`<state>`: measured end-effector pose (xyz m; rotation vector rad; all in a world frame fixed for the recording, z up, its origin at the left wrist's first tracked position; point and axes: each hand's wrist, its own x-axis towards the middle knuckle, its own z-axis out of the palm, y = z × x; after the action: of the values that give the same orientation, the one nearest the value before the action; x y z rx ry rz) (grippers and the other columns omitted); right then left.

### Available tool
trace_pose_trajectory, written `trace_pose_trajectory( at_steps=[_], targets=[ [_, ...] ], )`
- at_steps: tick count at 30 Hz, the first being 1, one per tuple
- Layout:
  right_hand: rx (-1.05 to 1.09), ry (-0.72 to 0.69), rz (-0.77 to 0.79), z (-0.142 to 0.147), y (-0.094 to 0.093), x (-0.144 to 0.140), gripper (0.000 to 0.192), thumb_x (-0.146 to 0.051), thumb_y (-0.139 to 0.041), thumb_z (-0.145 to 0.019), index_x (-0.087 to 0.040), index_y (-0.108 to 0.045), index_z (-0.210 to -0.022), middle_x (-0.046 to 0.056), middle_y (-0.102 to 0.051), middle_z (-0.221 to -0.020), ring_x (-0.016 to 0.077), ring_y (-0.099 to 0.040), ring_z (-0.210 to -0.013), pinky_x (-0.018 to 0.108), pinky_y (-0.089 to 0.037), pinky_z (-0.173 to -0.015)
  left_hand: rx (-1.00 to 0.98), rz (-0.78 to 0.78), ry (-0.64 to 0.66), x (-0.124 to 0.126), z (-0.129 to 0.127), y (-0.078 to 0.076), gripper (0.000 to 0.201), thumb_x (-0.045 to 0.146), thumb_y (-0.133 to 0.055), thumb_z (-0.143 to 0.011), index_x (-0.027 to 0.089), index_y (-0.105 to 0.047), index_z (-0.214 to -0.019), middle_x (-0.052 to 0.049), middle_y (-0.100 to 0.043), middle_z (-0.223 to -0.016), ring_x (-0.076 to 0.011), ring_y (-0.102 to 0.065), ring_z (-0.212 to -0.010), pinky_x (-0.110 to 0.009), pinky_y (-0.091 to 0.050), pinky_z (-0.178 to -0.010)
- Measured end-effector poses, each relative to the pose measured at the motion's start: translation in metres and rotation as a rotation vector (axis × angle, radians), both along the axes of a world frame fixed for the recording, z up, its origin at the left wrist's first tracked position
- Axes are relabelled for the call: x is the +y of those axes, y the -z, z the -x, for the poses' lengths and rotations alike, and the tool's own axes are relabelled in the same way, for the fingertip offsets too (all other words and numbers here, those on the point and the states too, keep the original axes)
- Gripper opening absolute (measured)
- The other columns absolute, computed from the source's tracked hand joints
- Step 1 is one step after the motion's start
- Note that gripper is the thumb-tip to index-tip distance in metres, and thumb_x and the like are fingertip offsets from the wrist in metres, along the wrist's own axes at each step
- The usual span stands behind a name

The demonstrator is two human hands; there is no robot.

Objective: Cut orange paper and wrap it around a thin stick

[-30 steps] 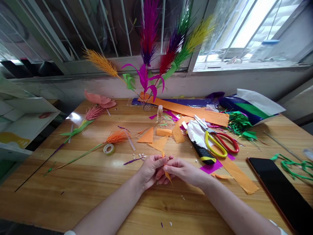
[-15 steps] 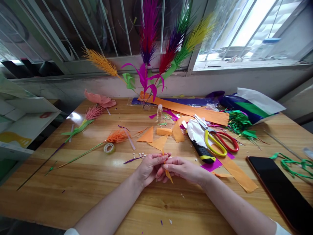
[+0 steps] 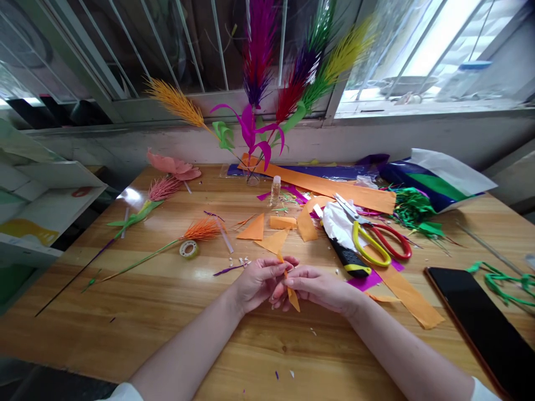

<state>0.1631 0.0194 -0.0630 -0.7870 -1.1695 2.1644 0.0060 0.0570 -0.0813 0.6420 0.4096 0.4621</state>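
1. The left hand (image 3: 257, 281) and right hand (image 3: 321, 287) are meeting low over the desk (image 3: 175, 312), fingertips pressed together and pinching an orange paper strip (image 3: 291, 295) between them; its pointed end is hanging below the fingers, probably so the paper can be rolled or twisted.
2. How much of the strip is sitting inside the fingers is hidden.
3. A black phone (image 3: 480, 323) is lying to the right, cut off by the edge.
4. Just past the hands, orange scraps (image 3: 271, 239), a tape roll (image 3: 189, 249) and an orange flower (image 3: 200, 229) are lying within reach.
5. Scissors (image 3: 376, 239) are resting on white paper (image 3: 336, 223) beside a black tool (image 3: 349, 259), seemingly parked close for cutting.
6. Farther back, a small bottle (image 3: 275, 190) is standing before a long orange sheet (image 3: 326, 186).
7. At the rear, plumes (image 3: 259, 55) are rising against the window, blurred.
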Motion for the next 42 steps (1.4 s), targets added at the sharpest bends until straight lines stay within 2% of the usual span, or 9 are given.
trace_pose_trajectory(
  at_steps=[5, 9, 14, 18, 21, 28, 35, 39, 42],
  targets=[
    [-0.167, -0.022, -0.18, 0.002, -0.001, 0.003, 0.035, -0.039, -0.044, -0.082, -0.01, -0.064, -0.088, 0.009, -0.064, -0.085, 0.0126, -0.056, -0.071, 0.026, -0.043, -0.071, 0.074, 0.052, -0.088, -0.003, -0.003, 0.007, 0.022, 0.027, -0.054, -0.074, 0.011, -0.058, -0.089, 0.004, -0.048, -0.035, -0.0089, -0.039, -0.025, -0.023, -0.041, -0.032],
    [-0.261, -0.036, -0.29, 0.004, -0.002, 0.005, 0.039, -0.042, -0.041, -0.083, -0.011, -0.065, -0.087, 0.007, -0.062, -0.081, 0.0124, -0.054, -0.069, 0.025, -0.043, -0.069, 0.101, 0.113, -0.102, -0.003, -0.003, 0.005, 0.022, 0.029, -0.058, -0.071, 0.013, -0.058, -0.086, 0.002, -0.057, -0.048, -0.0064, -0.038, -0.026, -0.024, -0.042, -0.033],
    [-0.255, -0.046, -0.266, 0.003, 0.0, 0.003, 0.038, -0.041, -0.041, -0.083, -0.012, -0.065, -0.089, 0.006, -0.062, -0.079, 0.0132, -0.055, -0.07, 0.025, -0.043, -0.069, 0.047, 0.134, -0.146, -0.001, -0.001, -0.002, 0.02, 0.026, -0.062, -0.068, 0.013, -0.06, -0.083, -0.007, -0.063, -0.088, -0.0088, -0.056, -0.052, -0.02, -0.045, -0.045],
    [-0.163, -0.055, -0.176, -0.001, -0.001, 0.0, 0.038, -0.04, -0.041, -0.083, -0.011, -0.063, -0.093, 0.009, -0.063, -0.09, 0.0145, -0.056, -0.075, 0.027, -0.043, -0.073, 0.025, 0.057, -0.035, 0.0, 0.002, -0.005, 0.021, 0.026, -0.056, -0.073, 0.013, -0.063, -0.087, -0.011, -0.059, -0.101, -0.0134, -0.059, -0.065, -0.024, -0.047, -0.052],
    [-0.165, -0.083, -0.188, -0.002, -0.002, 0.0, 0.039, -0.041, -0.041, -0.082, -0.011, -0.063, -0.093, 0.01, -0.063, -0.091, 0.0146, -0.056, -0.075, 0.028, -0.043, -0.074, 0.043, 0.026, -0.064, 0.0, 0.003, -0.003, 0.016, 0.025, -0.058, -0.071, 0.011, -0.065, -0.076, -0.011, -0.056, -0.108, -0.0139, -0.059, -0.07, -0.026, -0.048, -0.059],
    [-0.352, -0.107, -0.395, 0.002, -0.004, 0.004, 0.041, -0.042, -0.038, -0.083, -0.011, -0.065, -0.089, 0.006, -0.062, -0.071, 0.0128, -0.053, -0.067, 0.025, -0.042, -0.067, 0.106, 0.148, -0.145, -0.001, 0.0, 0.008, 0.017, 0.021, -0.064, -0.067, 0.01, -0.064, -0.08, -0.007, -0.062, -0.081, -0.0118, -0.058, -0.061, -0.023, -0.048, -0.052],
    [-0.316, -0.13, -0.264, 0.003, -0.004, 0.004, 0.04, -0.044, -0.043, -0.08, -0.013, -0.064, -0.095, 0.008, -0.063, -0.09, 0.0138, -0.059, -0.073, 0.027, -0.046, -0.072, 0.069, 0.17, -0.163, -0.001, 0.0, 0.004, 0.029, 0.025, -0.071, -0.058, 0.009, -0.064, -0.08, -0.008, -0.063, -0.079, -0.0127, -0.059, -0.065, -0.021, -0.047, -0.055],
    [-0.264, -0.099, -0.242, 0.004, -0.001, 0.002, 0.04, -0.044, -0.043, -0.08, -0.014, -0.063, -0.095, 0.007, -0.063, -0.091, 0.0152, -0.059, -0.077, 0.028, -0.046, -0.074, 0.087, 0.085, -0.044, 0.0, 0.0, 0.006, 0.041, 0.036, -0.068, -0.06, 0.01, -0.061, -0.092, -0.004, -0.062, -0.066, -0.0056, -0.045, -0.034, -0.019, -0.035, -0.034],
    [-0.218, -0.02, -0.223, 0.007, 0.005, 0.002, 0.04, -0.044, -0.042, -0.081, -0.012, -0.065, -0.09, 0.007, -0.063, -0.084, 0.0151, -0.058, -0.077, 0.028, -0.046, -0.074, 0.112, 0.013, -0.034, 0.0, 0.0, 0.009, 0.042, 0.038, -0.064, -0.064, 0.01, -0.059, -0.096, 0.0, -0.056, -0.051, -0.0047, -0.037, -0.027, -0.018, -0.028, -0.03]
  ],
)
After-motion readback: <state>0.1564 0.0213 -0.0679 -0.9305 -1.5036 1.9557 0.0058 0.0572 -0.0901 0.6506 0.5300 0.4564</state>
